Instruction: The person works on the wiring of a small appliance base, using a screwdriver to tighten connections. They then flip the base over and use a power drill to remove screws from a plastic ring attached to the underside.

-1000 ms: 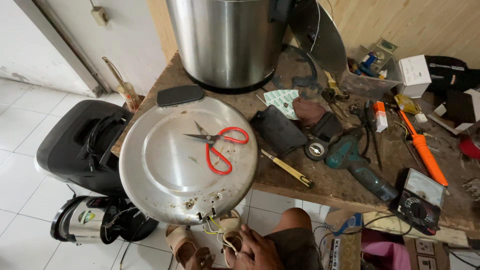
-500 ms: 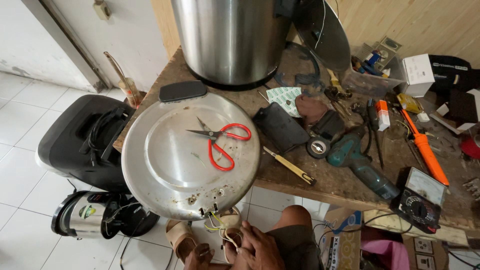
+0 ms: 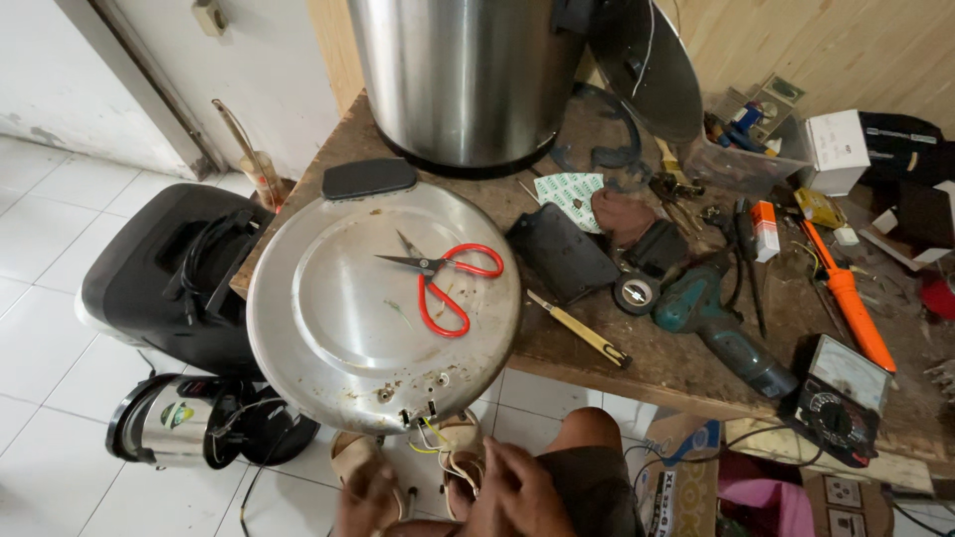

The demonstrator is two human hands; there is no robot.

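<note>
A round metal lid [image 3: 338, 318] lies upside down on the wooden table's near edge, hanging over it. Red-handled scissors [image 3: 438, 278] rest on it, blades apart. Thin yellow and white wires [image 3: 438, 443] hang from the lid's near rim. Below that rim, at the bottom of the view, my left hand [image 3: 373, 497] and my right hand [image 3: 517, 492] sit close together by the wire ends. Both are blurred, so what the fingers pinch is unclear. My bare knee [image 3: 587, 457] shows beside the right hand.
A tall steel pot [image 3: 463, 80] stands at the back. Right of the lid lie a black pouch [image 3: 562, 254], yellow utility knife [image 3: 582, 328], tape roll [image 3: 637, 293], teal drill [image 3: 726, 328], orange screwdriver [image 3: 851, 298] and multimeter [image 3: 841, 398]. A black case [image 3: 169, 268] and rice cooker [image 3: 174, 423] stand on the floor.
My hands have shifted slightly under the lid's near rim, staying at the wires. The view moved a little; lid and scissors have not moved.
</note>
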